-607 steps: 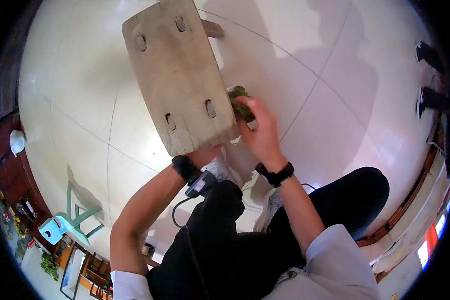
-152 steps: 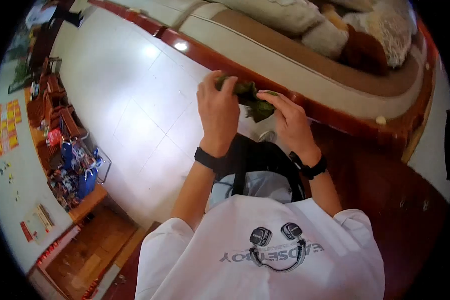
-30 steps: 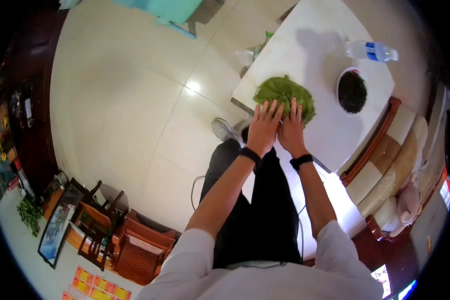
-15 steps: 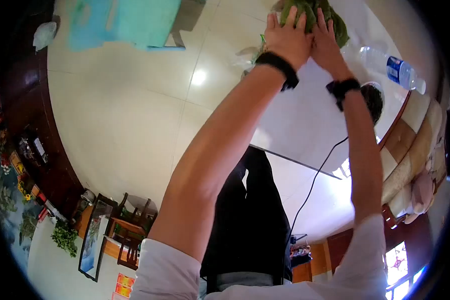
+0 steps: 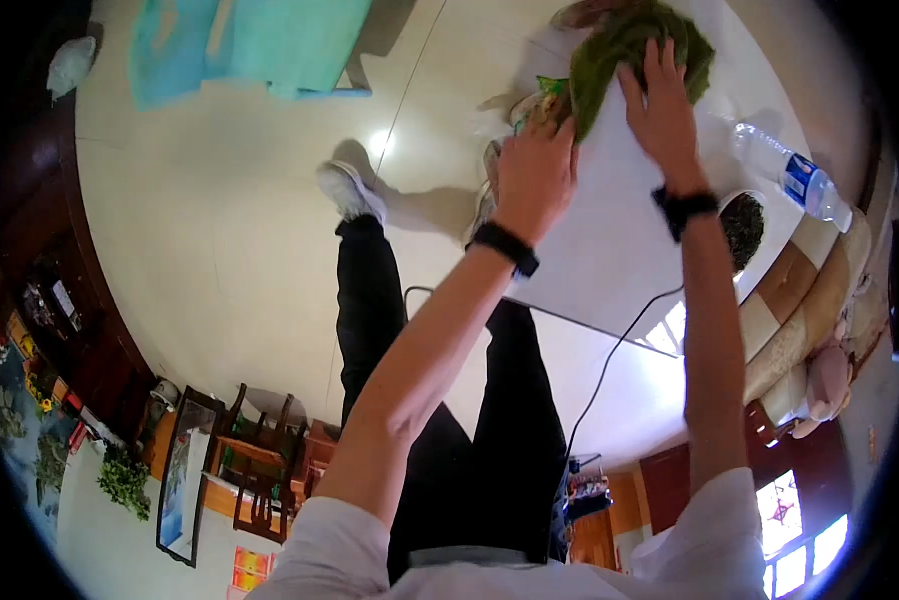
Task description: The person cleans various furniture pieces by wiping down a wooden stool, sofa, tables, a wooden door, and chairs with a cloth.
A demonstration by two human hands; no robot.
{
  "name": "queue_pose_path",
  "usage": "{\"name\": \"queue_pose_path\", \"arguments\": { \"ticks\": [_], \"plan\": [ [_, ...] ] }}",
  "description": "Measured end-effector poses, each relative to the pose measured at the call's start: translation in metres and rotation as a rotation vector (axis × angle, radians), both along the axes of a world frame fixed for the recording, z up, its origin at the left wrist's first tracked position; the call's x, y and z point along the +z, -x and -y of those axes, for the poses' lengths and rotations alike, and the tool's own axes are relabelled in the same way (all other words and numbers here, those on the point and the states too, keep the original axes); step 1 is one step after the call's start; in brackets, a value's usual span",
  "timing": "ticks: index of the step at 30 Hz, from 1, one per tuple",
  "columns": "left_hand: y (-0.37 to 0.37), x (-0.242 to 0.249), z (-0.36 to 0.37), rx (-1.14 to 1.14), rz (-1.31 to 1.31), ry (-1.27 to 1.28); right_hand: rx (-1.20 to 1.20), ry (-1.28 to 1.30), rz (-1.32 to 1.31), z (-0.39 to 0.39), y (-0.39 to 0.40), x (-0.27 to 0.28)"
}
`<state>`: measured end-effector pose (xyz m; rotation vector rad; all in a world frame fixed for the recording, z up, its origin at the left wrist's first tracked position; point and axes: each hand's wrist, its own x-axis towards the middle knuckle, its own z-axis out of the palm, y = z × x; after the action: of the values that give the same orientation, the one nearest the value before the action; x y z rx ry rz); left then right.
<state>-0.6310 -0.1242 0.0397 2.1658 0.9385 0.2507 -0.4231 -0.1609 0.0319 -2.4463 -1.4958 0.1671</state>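
A crumpled green cloth (image 5: 610, 60) lies on the white table (image 5: 620, 220) at the top. My right hand (image 5: 662, 115) rests on it, fingers spread. At the cloth's lower left edge is my left hand (image 5: 537, 180), its fingers bent down; whether they grip the cloth's edge is hard to make out. Just beyond the left fingertips are a small green and yellow packet (image 5: 550, 88) and some clear plastic. A clear bottle with a blue label (image 5: 798, 180) lies on its side to the right, and a white bowl of dark leafy bits (image 5: 743, 232) sits beside my right wrist.
A black cable (image 5: 610, 360) hangs over the table's near edge. A turquoise covered piece (image 5: 270, 45) stands at the upper left. My foot in a white shoe (image 5: 348, 190) is on the tiled floor. A cushioned sofa (image 5: 790, 290) runs along the right; wooden chairs (image 5: 260, 450) stand lower left.
My left hand has moved down and left off the cloth's middle, and the hands are further apart. The cloth has spread and changed shape. My left leg has stepped out into view.
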Motion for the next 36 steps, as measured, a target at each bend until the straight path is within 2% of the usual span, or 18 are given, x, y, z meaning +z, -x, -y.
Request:
{"name": "queue_pose_path", "arguments": {
  "ticks": [2, 5, 7, 8, 10, 12, 14, 16, 18, 20, 22, 23, 24, 26, 28, 31, 33, 36],
  "plan": [
    [0.040, 0.018, 0.019, -0.060, -0.168, 0.101, -0.074, -0.015, -0.077, 0.041, 0.063, 0.023],
    [0.100, 0.019, 0.034, -0.118, -0.109, 0.144, -0.253, 0.060, -0.097, 0.081, 0.149, 0.049],
    [0.143, 0.034, 0.023, -0.220, -0.214, 0.331, -0.284, 0.078, -0.119, 0.097, 0.195, 0.057],
    [0.162, 0.038, 0.011, -0.216, -0.225, 0.327, -0.355, 0.128, -0.138, 0.098, 0.214, 0.061],
    [0.190, 0.036, -0.021, -0.164, -0.146, 0.495, -0.425, 0.166, -0.148, 0.078, 0.229, 0.066],
    [0.215, 0.015, -0.061, -0.104, -0.077, 0.524, -0.580, 0.389, -0.135, 0.051, 0.235, 0.073],
    [0.220, 0.014, -0.123, -0.018, -0.150, 0.668, -0.562, 0.364, -0.172, 0.000, 0.234, 0.072],
    [0.218, 0.006, -0.179, 0.139, 0.073, 0.826, -0.552, 0.277, -0.435, -0.068, 0.242, 0.057],
    [0.199, 0.031, -0.242, 0.526, 0.280, 1.070, -0.339, 0.194, -0.578, -0.129, 0.247, 0.022],
    [0.200, 0.030, -0.300, 0.379, 0.158, 0.658, -0.207, 0.174, -0.610, -0.197, 0.259, 0.010],
    [0.198, 0.021, -0.337, 0.286, 0.459, -0.051, -0.146, 0.024, -0.655, -0.249, 0.269, -0.007],
    [0.199, 0.021, -0.354, 0.208, 0.442, -0.241, -0.145, 0.014, -0.674, -0.277, 0.276, 0.002],
    [0.203, 0.017, -0.359, 0.212, 0.446, -0.229, -0.145, 0.007, -0.693, -0.300, 0.281, 0.008],
    [0.213, 0.008, -0.364, -0.035, 0.192, -0.362, -0.040, -0.004, -0.632, -0.322, 0.287, -0.016],
    [0.226, -0.026, -0.350, -0.038, 0.173, -0.338, 0.070, -0.013, -0.580, -0.326, 0.294, -0.035],
    [0.258, -0.083, -0.315, 0.045, -0.237, 0.109, 0.163, 0.081, -0.487, -0.303, 0.302, -0.073],
    [0.280, -0.108, -0.284, 0.240, -0.387, 0.358, 0.291, 0.604, -0.463, -0.272, 0.302, -0.102],
    [0.304, -0.126, -0.234, 0.418, -0.534, 0.513, 0.504, 0.679, -0.619, -0.201, 0.308, -0.137]
  ]
}}
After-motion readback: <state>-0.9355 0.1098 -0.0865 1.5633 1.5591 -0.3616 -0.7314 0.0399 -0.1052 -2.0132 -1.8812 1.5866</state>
